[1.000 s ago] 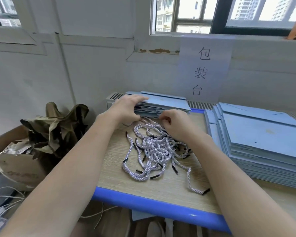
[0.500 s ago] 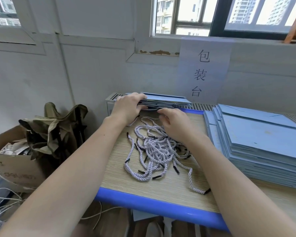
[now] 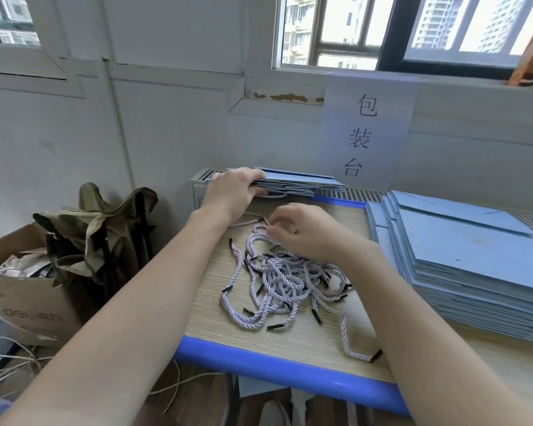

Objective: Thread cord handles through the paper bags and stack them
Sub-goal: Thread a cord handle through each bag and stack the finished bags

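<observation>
A small stack of flat blue paper bags (image 3: pixel 299 182) lies at the back of the table, with a cord loop hanging from its near edge. My left hand (image 3: pixel 233 192) grips the left end of that stack, fingers on top and thumb under. A tangled pile of white twisted cords (image 3: pixel 286 281) with black tips lies mid-table. My right hand (image 3: pixel 302 230) hovers over the far side of the pile with curled fingers, pinching a cord. A tall stack of flat blue bags (image 3: pixel 474 259) sits at the right.
The wooden table has a blue front edge (image 3: pixel 274 367). A cardboard box (image 3: pixel 22 305) with string and an olive folding stool (image 3: pixel 105 229) stand on the floor at the left. A paper sign (image 3: pixel 363 133) hangs on the wall behind.
My right hand has drawn back from the edge of the small bag stack to the cord pile and taken hold of a cord. My left hand stays on the stack.
</observation>
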A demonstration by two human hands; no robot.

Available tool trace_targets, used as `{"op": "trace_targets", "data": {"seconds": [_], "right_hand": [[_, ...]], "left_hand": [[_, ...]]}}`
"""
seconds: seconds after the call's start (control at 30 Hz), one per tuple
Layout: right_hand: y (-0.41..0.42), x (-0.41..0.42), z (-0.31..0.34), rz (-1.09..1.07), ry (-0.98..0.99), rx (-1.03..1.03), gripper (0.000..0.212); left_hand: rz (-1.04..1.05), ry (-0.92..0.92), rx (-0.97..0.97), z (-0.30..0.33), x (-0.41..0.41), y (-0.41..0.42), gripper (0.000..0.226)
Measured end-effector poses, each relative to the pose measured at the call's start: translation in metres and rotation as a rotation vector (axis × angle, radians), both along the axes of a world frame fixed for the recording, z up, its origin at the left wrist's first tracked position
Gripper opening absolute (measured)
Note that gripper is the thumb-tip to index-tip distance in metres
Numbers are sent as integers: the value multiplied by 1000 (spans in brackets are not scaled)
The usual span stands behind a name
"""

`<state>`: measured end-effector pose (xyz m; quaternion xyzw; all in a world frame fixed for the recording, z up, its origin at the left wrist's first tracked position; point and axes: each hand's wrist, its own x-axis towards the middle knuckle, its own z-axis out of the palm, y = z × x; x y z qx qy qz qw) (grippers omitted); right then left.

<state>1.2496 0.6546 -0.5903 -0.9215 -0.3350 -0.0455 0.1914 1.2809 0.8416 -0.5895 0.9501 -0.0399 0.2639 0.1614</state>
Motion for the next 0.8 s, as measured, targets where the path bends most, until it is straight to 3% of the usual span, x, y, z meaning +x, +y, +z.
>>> {"op": "trace_targets", "data": {"seconds": [0.1, 0.2, 0.4, 0.53, 0.63, 0.8], "right_hand": [[26, 3, -7, 81, 29, -95, 44], [28, 2, -7, 83, 92, -180, 44], [-19, -6, 6, -35, 58, -61, 18], [-28, -4, 5, -122, 5, -22, 16], [-19, -1, -1, -149, -40, 32, 9], [7, 3, -10, -38, -34, 53, 12]], "left_hand": [[18, 9, -11, 3, -1, 2, 34], [24, 18, -13, 4, -3, 4, 35], [35, 64, 20, 2, -7, 2, 44], [38, 155, 11, -2, -10, 0, 46], [12, 126, -4, -4, -13, -1, 41], [19, 75, -27, -5, -11, -1, 33]]}}
